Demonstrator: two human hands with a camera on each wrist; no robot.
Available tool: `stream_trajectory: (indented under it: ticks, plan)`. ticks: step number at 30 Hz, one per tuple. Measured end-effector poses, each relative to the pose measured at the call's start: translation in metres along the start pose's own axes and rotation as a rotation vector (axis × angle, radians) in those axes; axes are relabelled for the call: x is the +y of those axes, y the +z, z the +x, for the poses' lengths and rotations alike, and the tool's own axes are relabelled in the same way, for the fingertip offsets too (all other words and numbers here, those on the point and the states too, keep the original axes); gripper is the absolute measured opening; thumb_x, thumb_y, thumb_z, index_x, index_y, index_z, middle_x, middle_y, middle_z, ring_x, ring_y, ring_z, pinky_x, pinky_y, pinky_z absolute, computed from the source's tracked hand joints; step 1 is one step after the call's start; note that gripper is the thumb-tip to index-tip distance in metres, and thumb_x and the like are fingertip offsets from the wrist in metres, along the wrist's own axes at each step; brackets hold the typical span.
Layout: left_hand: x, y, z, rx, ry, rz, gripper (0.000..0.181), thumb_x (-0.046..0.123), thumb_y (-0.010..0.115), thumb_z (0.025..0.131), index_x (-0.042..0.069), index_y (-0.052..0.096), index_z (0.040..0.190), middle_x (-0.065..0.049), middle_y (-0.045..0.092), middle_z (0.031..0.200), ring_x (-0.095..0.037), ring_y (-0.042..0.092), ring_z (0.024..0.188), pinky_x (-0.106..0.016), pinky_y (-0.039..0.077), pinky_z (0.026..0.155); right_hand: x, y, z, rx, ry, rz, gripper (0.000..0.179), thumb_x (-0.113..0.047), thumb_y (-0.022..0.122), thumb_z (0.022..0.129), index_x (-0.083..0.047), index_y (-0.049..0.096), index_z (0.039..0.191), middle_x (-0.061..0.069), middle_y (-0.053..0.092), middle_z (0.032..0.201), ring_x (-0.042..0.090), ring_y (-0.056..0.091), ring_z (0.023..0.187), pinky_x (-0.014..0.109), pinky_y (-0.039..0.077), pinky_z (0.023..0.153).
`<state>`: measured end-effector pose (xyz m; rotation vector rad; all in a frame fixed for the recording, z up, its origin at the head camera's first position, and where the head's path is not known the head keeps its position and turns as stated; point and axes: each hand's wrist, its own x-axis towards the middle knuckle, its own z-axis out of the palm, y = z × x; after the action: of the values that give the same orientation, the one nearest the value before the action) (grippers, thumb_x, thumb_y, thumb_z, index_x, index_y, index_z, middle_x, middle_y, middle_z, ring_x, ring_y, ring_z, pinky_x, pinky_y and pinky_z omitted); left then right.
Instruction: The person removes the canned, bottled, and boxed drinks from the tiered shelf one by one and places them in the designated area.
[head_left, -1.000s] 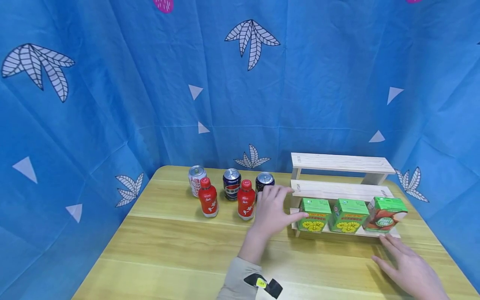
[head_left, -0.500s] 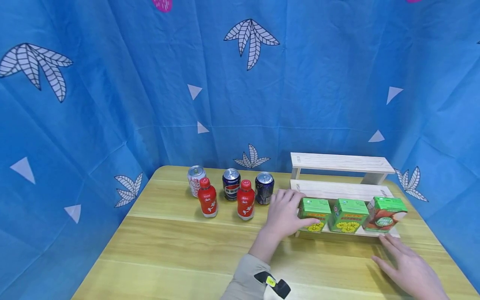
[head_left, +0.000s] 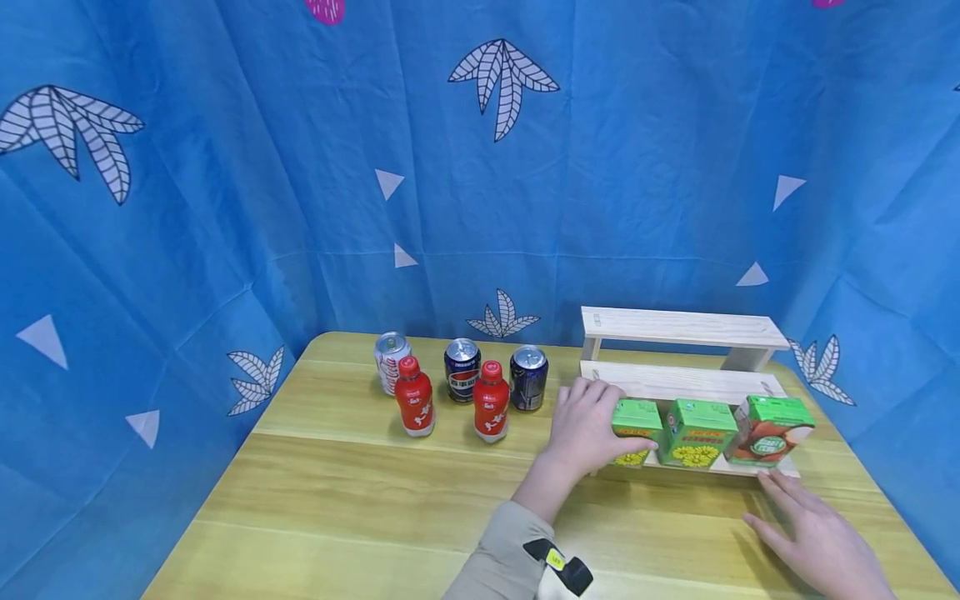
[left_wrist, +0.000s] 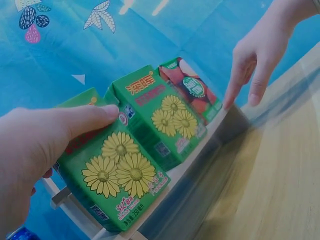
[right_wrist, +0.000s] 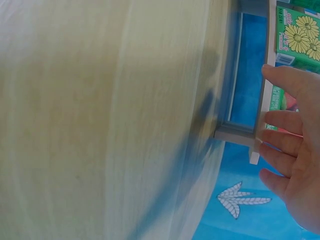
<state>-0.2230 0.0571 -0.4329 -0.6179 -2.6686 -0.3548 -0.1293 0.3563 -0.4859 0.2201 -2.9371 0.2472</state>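
My left hand [head_left: 588, 427] holds the leftmost green drink carton [left_wrist: 119, 167], which has yellow flowers on its front, at the left end of the low board of a wooden tiered shelf [head_left: 678, 379]. The thumb lies across the carton's front; the other fingers go round its left side, partly hidden behind it. Beside it stand a matching flower carton [head_left: 697, 429] and, at the right end, a green and brown carton [head_left: 771, 427]. My right hand [head_left: 817, 533] has its fingers extended at the shelf's front edge, below the right carton, holding nothing.
Left of the shelf on the wooden table [head_left: 322, 517] stand two red bottles [head_left: 416, 400]. Behind them are a silver-white can [head_left: 392, 367], a dark blue can [head_left: 462, 375] and another dark can [head_left: 528, 382]. A blue patterned curtain [head_left: 300, 167] hangs around the table.
My left hand has moved right from beside the dark can to the leftmost carton, its thumb sliding further across the front. The right hand stays put at the shelf edge.
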Motion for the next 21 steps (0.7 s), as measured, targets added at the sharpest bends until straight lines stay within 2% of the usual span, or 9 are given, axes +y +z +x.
stream_trajectory:
  ticks: [10,21]
  plan:
    - [-0.002,0.0001,0.0032,0.052,0.051,0.014,0.068,0.083,0.062,0.066,0.031,0.061,0.11,0.018,0.061,0.103,-0.007,0.043,0.101,-0.025,0.034,0.082,-0.0002,0.0006,-0.0009,0.009,-0.005,0.007,0.076,-0.047,0.071,0.084,0.009,0.053,0.132,0.038,0.05,0.131,0.056,0.05,0.115,0.065,0.043,0.087]
    - [-0.0051,-0.005,0.0009,0.058,0.066,0.022,0.063,0.081,0.063,0.067,0.032,0.061,0.106,0.019,0.062,0.103,-0.006,0.042,0.098,-0.025,0.035,0.083,0.0003,-0.0002,0.0002,-0.006,0.004,0.0,0.076,-0.048,0.07,0.085,0.009,0.052,0.133,0.039,0.049,0.132,0.057,0.049,0.116,0.066,0.043,0.087]
